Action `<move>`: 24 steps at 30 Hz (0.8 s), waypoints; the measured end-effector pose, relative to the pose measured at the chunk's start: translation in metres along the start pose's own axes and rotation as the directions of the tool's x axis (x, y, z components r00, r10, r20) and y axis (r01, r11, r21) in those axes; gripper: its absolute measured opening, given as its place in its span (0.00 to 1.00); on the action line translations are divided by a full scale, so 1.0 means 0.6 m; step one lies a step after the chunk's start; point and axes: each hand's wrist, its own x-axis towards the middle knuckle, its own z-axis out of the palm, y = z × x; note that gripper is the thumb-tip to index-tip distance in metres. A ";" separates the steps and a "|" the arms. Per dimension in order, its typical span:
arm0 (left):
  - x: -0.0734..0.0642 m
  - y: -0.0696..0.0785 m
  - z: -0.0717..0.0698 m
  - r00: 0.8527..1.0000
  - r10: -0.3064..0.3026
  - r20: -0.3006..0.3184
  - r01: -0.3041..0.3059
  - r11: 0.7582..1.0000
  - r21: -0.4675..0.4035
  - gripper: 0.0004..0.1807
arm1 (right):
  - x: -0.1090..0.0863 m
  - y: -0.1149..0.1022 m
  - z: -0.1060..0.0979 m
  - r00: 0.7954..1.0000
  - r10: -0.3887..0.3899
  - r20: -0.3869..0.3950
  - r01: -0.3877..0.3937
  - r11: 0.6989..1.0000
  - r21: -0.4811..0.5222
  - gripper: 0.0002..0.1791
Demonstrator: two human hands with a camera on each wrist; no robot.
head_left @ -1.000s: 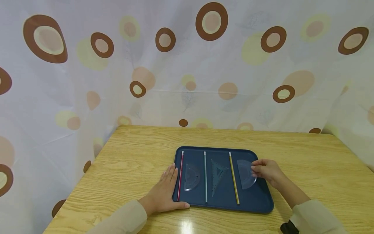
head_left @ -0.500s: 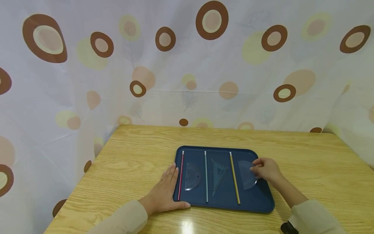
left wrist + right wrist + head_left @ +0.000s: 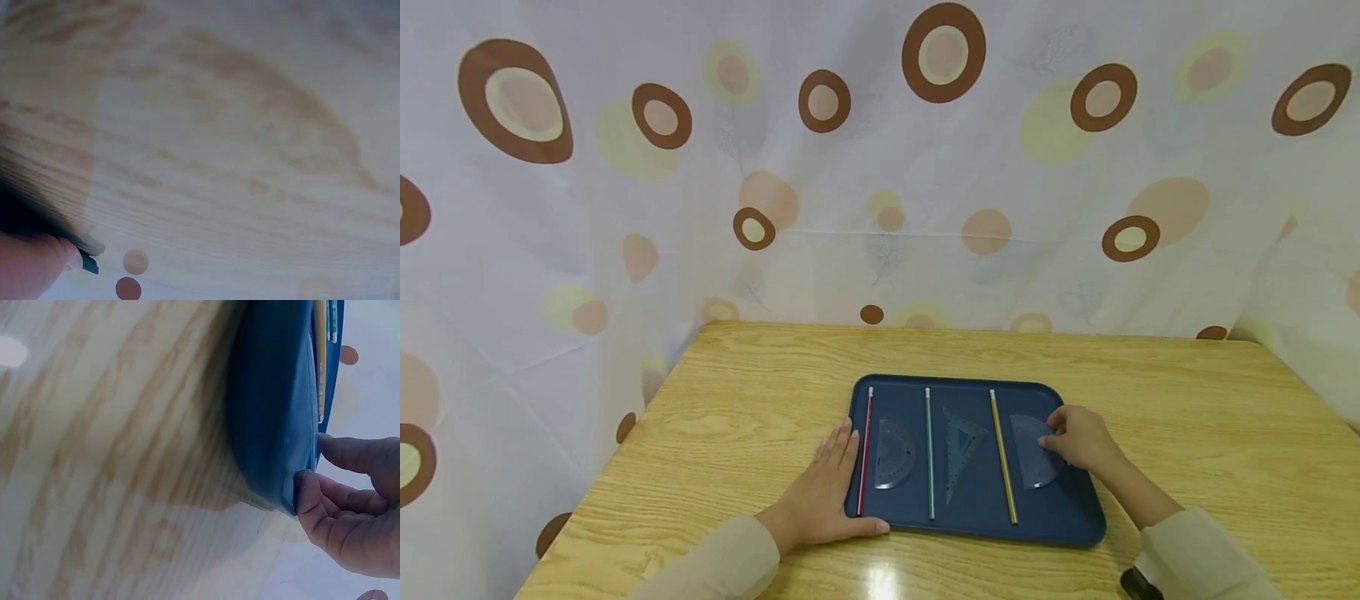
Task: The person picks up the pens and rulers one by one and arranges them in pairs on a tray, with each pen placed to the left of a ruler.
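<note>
A dark blue tray [image 3: 1063,521] lies on the wooden table. My left hand [image 3: 820,500] rests at its left front corner, fingers straight along the left side and thumb along the front edge. In the left wrist view only the thumb [image 3: 37,265] shows by the tray. Near the tray's right side, my right hand [image 3: 1082,437] pinches the curved edge of a clear protractor [image 3: 1028,462]. Left of it lie a yellow pencil [image 3: 1003,458], a clear set square [image 3: 955,467], a green pencil [image 3: 930,454], another clear protractor [image 3: 893,458] and a red pencil [image 3: 865,450].
The wooden table [image 3: 760,375] extends around the tray on every side. Behind it hangs a pale curtain [image 3: 850,275] with brown and yellow round shapes. The pencils stand roughly parallel, their eraser ends toward the back.
The right-hand protractor has shifted slightly and lies a little straighter beside the yellow pencil. My right fingers have moved slightly over its curved edge. My left hand has stayed at the tray's corner.
</note>
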 end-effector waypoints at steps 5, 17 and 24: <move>-0.001 0.000 0.000 1.000 -0.002 -0.002 0.002 1.000 -0.007 0.65 | 0.001 -0.004 0.003 1.000 -0.018 0.001 0.018 0.997 -0.073 0.16; -0.001 0.002 0.000 1.000 -0.012 0.007 0.012 1.000 -0.010 0.65 | 0.002 -0.015 0.008 1.000 -0.017 -0.013 0.014 0.979 -0.203 0.14; 0.000 0.001 0.000 1.000 -0.013 0.005 0.013 1.000 -0.013 0.65 | -0.006 -0.021 0.015 0.999 -0.022 -0.033 0.015 0.978 -0.207 0.15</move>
